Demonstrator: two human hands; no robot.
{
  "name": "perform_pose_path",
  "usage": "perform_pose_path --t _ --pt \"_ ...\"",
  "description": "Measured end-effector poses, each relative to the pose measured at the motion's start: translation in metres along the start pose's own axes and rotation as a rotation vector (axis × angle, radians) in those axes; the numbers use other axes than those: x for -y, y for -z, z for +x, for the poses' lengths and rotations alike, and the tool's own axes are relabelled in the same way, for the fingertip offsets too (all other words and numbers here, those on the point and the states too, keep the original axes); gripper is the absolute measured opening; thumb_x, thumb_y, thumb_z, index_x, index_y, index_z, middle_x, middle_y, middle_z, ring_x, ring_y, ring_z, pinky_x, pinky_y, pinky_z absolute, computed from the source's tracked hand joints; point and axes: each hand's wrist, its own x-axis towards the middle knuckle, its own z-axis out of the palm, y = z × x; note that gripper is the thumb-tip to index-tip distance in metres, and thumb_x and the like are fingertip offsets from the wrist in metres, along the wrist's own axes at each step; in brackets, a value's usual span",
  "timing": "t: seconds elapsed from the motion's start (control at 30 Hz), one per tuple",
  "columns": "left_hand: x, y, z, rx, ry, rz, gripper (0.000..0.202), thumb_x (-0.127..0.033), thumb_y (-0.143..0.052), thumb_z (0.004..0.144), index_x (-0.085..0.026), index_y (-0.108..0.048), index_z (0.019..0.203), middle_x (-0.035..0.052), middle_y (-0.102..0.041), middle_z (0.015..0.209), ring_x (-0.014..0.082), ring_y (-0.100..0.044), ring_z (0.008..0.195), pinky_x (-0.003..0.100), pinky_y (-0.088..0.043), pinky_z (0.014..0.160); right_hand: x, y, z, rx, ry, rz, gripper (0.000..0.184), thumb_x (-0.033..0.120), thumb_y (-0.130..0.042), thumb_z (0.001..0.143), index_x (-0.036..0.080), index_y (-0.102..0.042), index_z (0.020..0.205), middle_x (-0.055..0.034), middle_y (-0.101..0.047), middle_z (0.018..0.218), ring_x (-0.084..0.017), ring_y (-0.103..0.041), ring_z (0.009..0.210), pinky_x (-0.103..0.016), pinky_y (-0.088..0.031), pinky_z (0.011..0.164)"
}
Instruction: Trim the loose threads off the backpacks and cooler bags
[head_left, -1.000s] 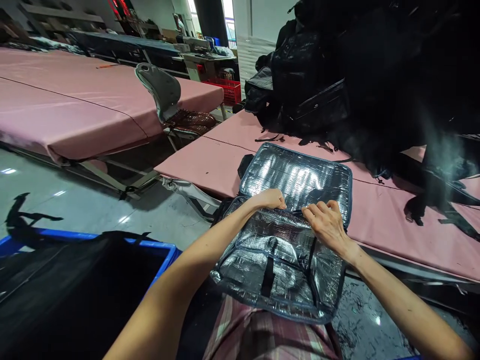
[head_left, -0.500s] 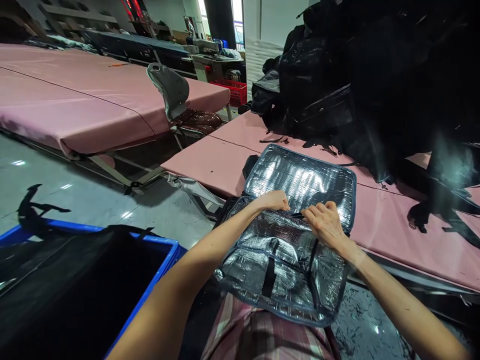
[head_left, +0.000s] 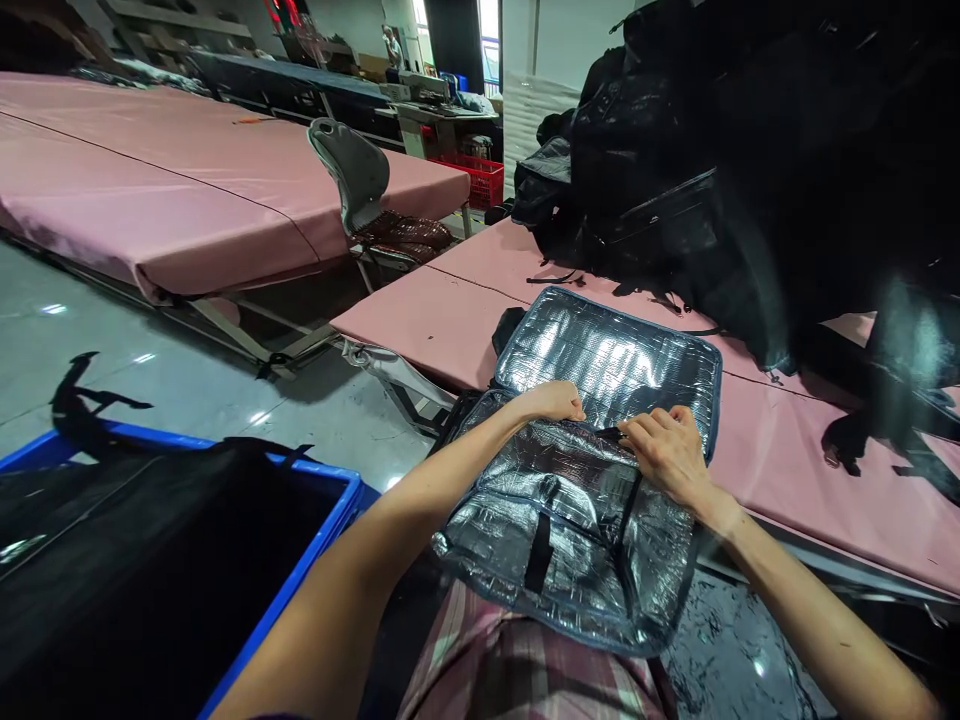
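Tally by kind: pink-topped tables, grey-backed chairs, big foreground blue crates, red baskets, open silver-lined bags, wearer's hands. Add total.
Pink-topped tables: 2
Grey-backed chair: 1
Foreground blue crate: 1
Red basket: 1
Open silver-lined bag: 1
Hands, left hand and right hand: 2
Total: 8

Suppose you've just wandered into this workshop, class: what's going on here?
A person is handling a silver-lined bag, which is open at the edge of a pink-covered table, its lid folded back over the tabletop. The left hand is clenched and the right hand has its fingers bent, both gripping the dark edge between lid and body. Black bags are heaped farther back on the table, and dark material lies in a blue crate at the left.
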Motion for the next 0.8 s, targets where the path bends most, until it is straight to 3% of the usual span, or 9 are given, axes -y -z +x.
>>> perform_pose_path --t 0.1,0.17,0.27,0.33,0.43,0.5,0.63,0.8 --pt "0.001 -0.006 -0.007 -0.09 0.007 0.046 0.022 -0.026 -0.055 0.071 -0.016 -0.056 0.052 -0.0021 -0.049 0.051 0.0094 -0.038 0.05 0.025 -0.025 0.051 -0.001 0.007 -0.008 0.057 0.008 -0.068 0.016 0.015 -0.044 0.088 0.018 -0.06 0.087 -0.0026 -0.061 0.074 -0.015 -0.039 0.07 -0.033 -0.018 0.068" --pt "0.002 -0.02 -0.02 -0.338 -0.083 0.142 0.018 -0.028 -0.054 0.076 -0.018 -0.063 0.065 -0.0002 -0.058 0.063 0.0121 -0.046 0.06 0.026 -0.029 0.058 -0.002 0.007 -0.009 0.063 -0.001 -0.099 0.017 0.012 -0.043 0.087 0.019 -0.059 0.089 -0.0024 -0.061 0.075 -0.015 -0.039 0.07 -0.033 -0.018 0.068" --pt "0.001 -0.056 -0.043 -0.845 -0.22 0.332 0.017 -0.029 -0.051 0.083 -0.019 -0.064 0.079 0.004 -0.062 0.078 0.0167 -0.049 0.076 0.031 -0.029 0.069 -0.004 0.006 -0.009 0.05 -0.01 -0.094 0.017 0.013 -0.044 0.087 0.019 -0.059 0.092 -0.0017 -0.062 0.076 -0.015 -0.039 0.07 -0.033 -0.019 0.069" --pt "-0.002 -0.084 -0.053 -0.994 -0.216 0.401 0.018 -0.031 -0.052 0.084 -0.018 -0.063 0.08 0.0048 -0.061 0.075 0.018 -0.048 0.075 0.033 -0.027 0.07 -0.005 0.005 -0.009 0.05 -0.01 -0.073 0.017 0.014 -0.044 0.088 0.019 -0.059 0.091 -0.0016 -0.062 0.077 -0.015 -0.039 0.07 -0.033 -0.019 0.069" --pt "-0.012 -0.118 -0.05 -1.009 -0.151 0.41 0.019 -0.034 -0.057 0.08 -0.017 -0.062 0.088 0.005 -0.06 0.075 0.0192 -0.048 0.074 0.034 -0.027 0.068 -0.005 0.006 -0.01 0.047 0.001 -0.061 0.017 0.014 -0.044 0.088 0.019 -0.06 0.093 -0.0023 -0.063 0.078 -0.016 -0.04 0.071 -0.034 -0.019 0.069" --pt "-0.02 -0.129 -0.041 -1.02 -0.096 0.374 0.016 -0.03 -0.057 0.08 -0.017 -0.06 0.09 0.0051 -0.06 0.078 0.0193 -0.049 0.076 0.034 -0.027 0.068 -0.005 0.007 -0.011 0.032 0.012 -0.068 0.018 0.015 -0.044 0.088 0.019 -0.06 0.096 -0.0029 -0.063 0.079 -0.016 -0.041 0.072 -0.034 -0.02 0.07" --pt "-0.026 -0.133 -0.029 -1.041 -0.05 0.276 0.012 -0.02 -0.049 0.084 -0.018 -0.06 0.08 0.0032 -0.06 0.075 0.0176 -0.049 0.075 0.034 -0.027 0.07 -0.005 0.01 -0.013 0.002 0.05 -0.083 0.019 0.016 -0.044 0.088 0.019 -0.059 0.099 -0.0032 -0.063 0.082 -0.016 -0.041 0.073 -0.034 -0.021 0.071" --pt "-0.022 -0.131 -0.032 -1.014 -0.076 0.113 0.012 -0.019 -0.05 0.083 -0.019 -0.059 0.076 0.0002 -0.06 0.075 0.0149 -0.05 0.077 0.033 -0.028 0.076 -0.003 0.015 -0.015 0.006 0.113 -0.109 0.021 0.013 -0.042 0.088 0.02 -0.059 0.099 -0.0028 -0.062 0.082 -0.016 -0.041 0.075 -0.034 -0.021 0.075"
